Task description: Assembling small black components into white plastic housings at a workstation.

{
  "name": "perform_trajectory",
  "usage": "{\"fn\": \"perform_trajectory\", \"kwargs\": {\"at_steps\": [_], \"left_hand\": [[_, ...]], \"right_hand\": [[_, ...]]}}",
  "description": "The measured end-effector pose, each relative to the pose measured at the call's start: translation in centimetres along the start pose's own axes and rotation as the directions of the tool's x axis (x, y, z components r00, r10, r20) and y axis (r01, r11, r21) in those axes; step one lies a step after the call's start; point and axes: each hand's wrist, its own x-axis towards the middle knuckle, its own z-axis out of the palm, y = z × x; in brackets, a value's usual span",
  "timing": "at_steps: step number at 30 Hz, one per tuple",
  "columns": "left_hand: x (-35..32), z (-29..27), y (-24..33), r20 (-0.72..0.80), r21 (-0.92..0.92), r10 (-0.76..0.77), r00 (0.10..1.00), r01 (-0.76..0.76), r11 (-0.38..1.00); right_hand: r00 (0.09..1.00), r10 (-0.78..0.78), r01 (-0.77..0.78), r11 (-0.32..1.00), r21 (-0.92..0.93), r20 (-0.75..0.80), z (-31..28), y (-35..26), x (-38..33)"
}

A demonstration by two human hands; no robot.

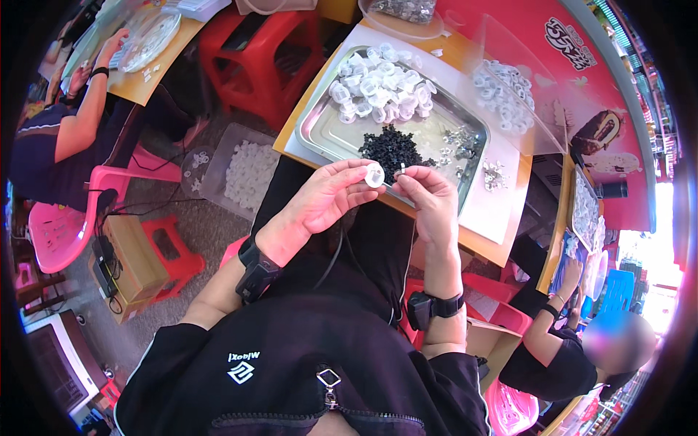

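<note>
Over the near edge of a metal tray (327,129), my left hand (327,192) pinches a round white plastic part (374,175) between thumb and fingers. Close beside it, my right hand (430,195) holds a small metal piece (399,173) at its fingertips; its exact kind is too small to tell. The two held things are apart. Just beyond my hands lies a heap of small black parts (396,145). A larger pile of translucent white plastic parts (382,86) fills the tray's far side, and small metal pieces (462,139) are scattered at its right.
A clear bin of white rings (503,94) stands right of the tray. More metal pieces (494,174) lie on the white board (476,211). A tub of white parts (251,174) sits on the floor at left, near a red stool (258,62). Co-workers sit at both sides.
</note>
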Motion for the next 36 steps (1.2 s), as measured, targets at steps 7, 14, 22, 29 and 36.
{"fn": "perform_trajectory", "kwargs": {"at_steps": [7,14,22,29,36], "left_hand": [[0.1,-0.7,-0.5,-0.029,0.001,0.005,1.000,-0.005,1.000],[-0.1,-1.1,-0.8,0.013,0.065,0.046,0.999,-0.047,0.997],[-0.5,-0.9,-1.0,-0.064,0.040,0.017,0.998,-0.014,0.999],[-0.6,0.2,-1.2,-0.055,0.146,0.091,0.994,-0.082,0.986],[-0.6,0.2,-1.9,-0.105,0.216,0.142,0.984,-0.117,0.969]], "right_hand": [[0.893,-0.385,0.412,0.499,-0.762,0.231,3.1,-1.8,-1.6],[0.817,-0.448,0.524,0.309,-0.794,0.365,3.3,-1.2,-1.6],[0.790,-0.374,0.575,0.179,-0.799,0.485,3.2,-1.4,-2.2],[0.649,-0.478,0.671,-0.010,-0.742,0.593,3.1,-0.6,-2.2],[0.617,-0.477,0.691,-0.052,-0.721,0.626,3.3,-0.3,-2.6]]}}
